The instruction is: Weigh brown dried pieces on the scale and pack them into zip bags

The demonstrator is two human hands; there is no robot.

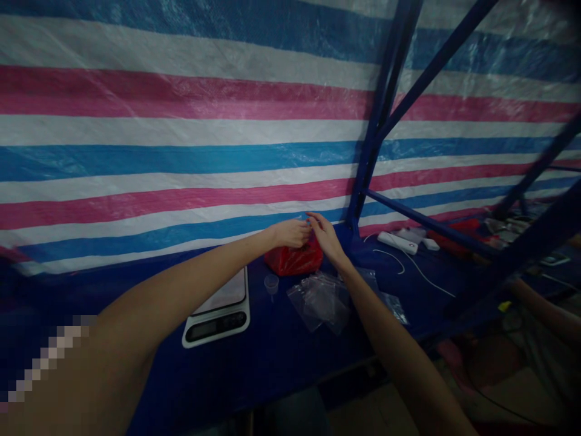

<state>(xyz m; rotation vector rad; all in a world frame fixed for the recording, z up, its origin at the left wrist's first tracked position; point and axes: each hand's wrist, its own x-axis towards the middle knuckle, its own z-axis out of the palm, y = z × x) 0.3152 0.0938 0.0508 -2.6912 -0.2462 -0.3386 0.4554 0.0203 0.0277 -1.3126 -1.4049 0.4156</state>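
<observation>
My left hand (293, 234) is closed, with its fingers curled, just above a red plastic bag (293, 261). Close against it, my right hand (325, 235) has its fingertips drawn together at the left fingers. Whatever lies between the fingertips is too small and dim to make out. Below the hands, several clear zip bags (323, 300) lie in a loose, overlapping pile. A small clear plastic cup (271, 284) stands left of them. Partly hidden under my left forearm is a white digital scale (218, 327).
Blue table (281, 357) with a striped plastic sheet (181, 130) behind it. A blue metal frame (370, 151) rises at the right. Beyond it lie a white power strip (397, 243) and its cable (429, 275). Another person's arm (544, 306) shows at the far right.
</observation>
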